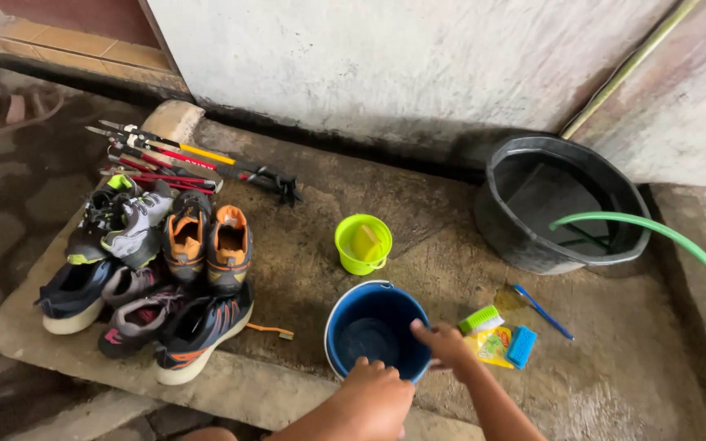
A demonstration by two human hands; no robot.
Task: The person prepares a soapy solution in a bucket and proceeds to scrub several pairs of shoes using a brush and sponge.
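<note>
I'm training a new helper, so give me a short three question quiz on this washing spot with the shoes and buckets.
1. True or false: the round blue plastic bucket stands nearer the person than the small lime-green plastic bucket.
2. What ends over the big black plastic tub?
3. Where is the left hand? A) on the blue bucket's near rim B) on the pile of sports shoes

Key: 1 true. 2 the green rubber hose. 3 A; the right hand is at the right rim.

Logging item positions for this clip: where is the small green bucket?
In the head view, the small green bucket stands mid-slab, just beyond the blue bucket, right of the shoes.
</note>
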